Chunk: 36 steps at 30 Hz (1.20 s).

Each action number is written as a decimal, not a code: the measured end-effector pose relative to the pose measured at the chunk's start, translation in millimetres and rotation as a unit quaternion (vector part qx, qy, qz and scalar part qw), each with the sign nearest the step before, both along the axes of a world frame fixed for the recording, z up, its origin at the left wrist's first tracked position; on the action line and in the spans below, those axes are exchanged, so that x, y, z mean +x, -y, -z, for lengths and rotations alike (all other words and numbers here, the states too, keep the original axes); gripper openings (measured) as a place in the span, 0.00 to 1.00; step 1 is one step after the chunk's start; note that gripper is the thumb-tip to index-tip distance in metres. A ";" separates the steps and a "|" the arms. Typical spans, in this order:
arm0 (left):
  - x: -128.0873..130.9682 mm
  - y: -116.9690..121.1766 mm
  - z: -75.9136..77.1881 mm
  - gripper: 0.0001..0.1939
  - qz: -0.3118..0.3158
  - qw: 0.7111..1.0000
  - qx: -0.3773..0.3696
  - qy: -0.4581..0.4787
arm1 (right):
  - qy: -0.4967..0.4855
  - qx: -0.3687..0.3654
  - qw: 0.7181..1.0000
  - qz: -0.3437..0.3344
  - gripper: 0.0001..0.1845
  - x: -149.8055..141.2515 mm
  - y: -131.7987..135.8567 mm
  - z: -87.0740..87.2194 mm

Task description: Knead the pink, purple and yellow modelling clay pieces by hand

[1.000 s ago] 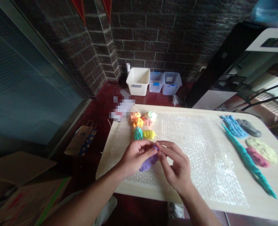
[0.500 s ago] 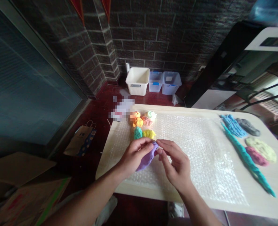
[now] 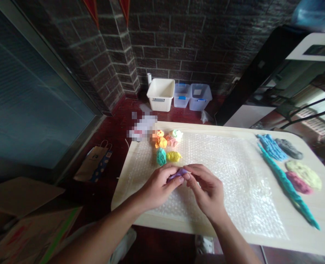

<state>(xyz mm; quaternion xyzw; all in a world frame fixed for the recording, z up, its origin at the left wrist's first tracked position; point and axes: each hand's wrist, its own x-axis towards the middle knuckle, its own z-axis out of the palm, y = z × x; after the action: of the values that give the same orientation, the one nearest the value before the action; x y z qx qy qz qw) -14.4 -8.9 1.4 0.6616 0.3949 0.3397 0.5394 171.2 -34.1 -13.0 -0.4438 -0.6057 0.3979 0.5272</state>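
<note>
Between my two hands is a piece of soft purple clay (image 3: 181, 172), largely covered by my fingers. My left hand (image 3: 161, 185) is closed on its left side, with the thumb along the near edge. My right hand (image 3: 206, 187) pinches its right end between thumb and fingers. Both hands hover over a sheet of bubble wrap (image 3: 220, 165). Just beyond them lie a teal clay lump (image 3: 161, 157) and a yellow lump (image 3: 174, 156). Farther back sit an orange lump (image 3: 161, 141), a pink lump (image 3: 172, 141) and a pale green-white lump (image 3: 176, 135).
On the table's (image 3: 296, 234) right side rest a long teal clay roll (image 3: 288, 187) and blue (image 3: 272, 147), grey (image 3: 288, 148), pale yellow (image 3: 305, 174) and pink (image 3: 299, 182) clay pieces. A white bin (image 3: 160, 101) and two clear boxes (image 3: 200, 98) stand on the floor by the wall.
The purple clay hung down as a broad flap beneath my hands. Now it is folded up into a small bundle between my fingers, and the hands are closer together.
</note>
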 end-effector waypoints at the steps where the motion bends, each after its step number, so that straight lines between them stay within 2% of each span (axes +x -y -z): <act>1: 0.4 -0.4 0.8 0.14 -0.008 1.000 -0.017 0.016 | 0.001 -0.001 1.000 -0.003 0.11 0.2 0.1 0.1; 5: 0.4 -1.2 4.3 0.14 -0.048 0.992 -0.083 0.076 | 0.010 0.005 1.000 -0.006 0.10 0.2 0.3 -2.5; 8: -0.8 -0.6 4.9 0.13 -0.067 0.993 -0.072 0.064 | 0.040 0.017 0.999 -0.014 0.09 -0.7 1.2 -6.3; 12: -2.3 0.1 2.1 0.13 -0.055 0.995 -0.064 0.054 | 0.079 0.043 0.996 -0.008 0.10 -2.1 2.8 -9.7; 20: -2.8 0.7 -0.1 0.13 -0.051 0.997 -0.049 0.028 | 0.051 0.027 0.998 -0.024 0.10 -3.0 2.3 -8.1; 25: -2.9 1.3 -3.1 0.10 -0.056 0.998 -0.011 0.017 | 0.000 -0.009 1.000 -0.021 0.14 -5.2 5.1 -0.5; 30: -2.8 1.7 -4.7 0.10 -0.085 0.996 0.010 0.013 | -0.016 -0.023 1.000 0.003 0.12 -6.4 3.8 -1.5; 33: -2.9 3.0 -6.9 0.09 -0.098 0.994 0.054 -0.010 | -0.021 -0.023 0.999 0.001 0.09 -5.3 1.9 -4.3; 36: -2.8 4.5 -9.3 0.08 -0.100 0.990 0.097 -0.027 | -0.026 -0.017 1.000 0.002 0.10 -4.4 1.6 -4.9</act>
<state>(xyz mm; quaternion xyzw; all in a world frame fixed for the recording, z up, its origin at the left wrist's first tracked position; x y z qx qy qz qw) -17.3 -13.4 10.7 0.6770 0.4384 0.4106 0.4253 166.8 -35.6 -8.1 -0.4432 -0.5841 0.4188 0.5357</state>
